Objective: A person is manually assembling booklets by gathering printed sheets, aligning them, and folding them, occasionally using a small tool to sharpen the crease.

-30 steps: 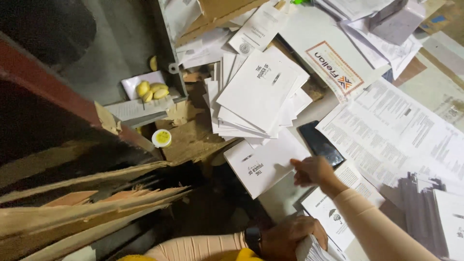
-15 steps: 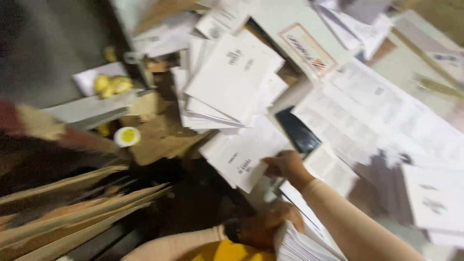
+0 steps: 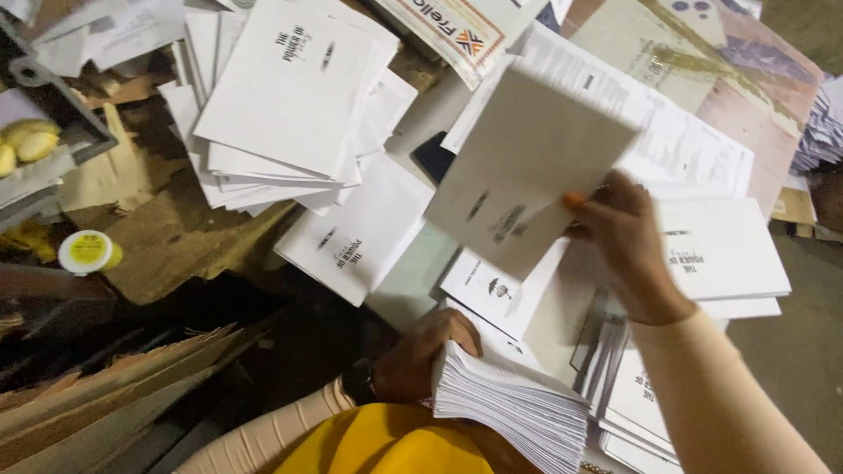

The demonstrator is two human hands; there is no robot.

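The right hand (image 3: 628,246) is up off the surface, its fingers (image 3: 587,204) pinched shut on the edge of a white folded sheet (image 3: 527,167), which tilts in the air toward eleven o'clock from the hand. The sheet is slightly blurred, with dark print on its face. Down at six o'clock, the left hand (image 3: 421,355) is curled closed around the end of a thick stack of pages (image 3: 514,408), held close above a yellow garment (image 3: 391,443); a dark watch (image 3: 358,382) sits on that wrist.

At eleven o'clock from the raised sheet lies a fanned pile of white booklets (image 3: 290,96), and just below it a single booklet (image 3: 360,233) lies flat on brown cardboard (image 3: 167,237). At three o'clock from the right hand rests another short pile of booklets (image 3: 729,254). Far over at nine o'clock sits a small round yellow lid (image 3: 86,251), and above it a tray holding yellow fruit (image 3: 26,145). Flattened cardboard strips (image 3: 114,386) lean along the lower left.
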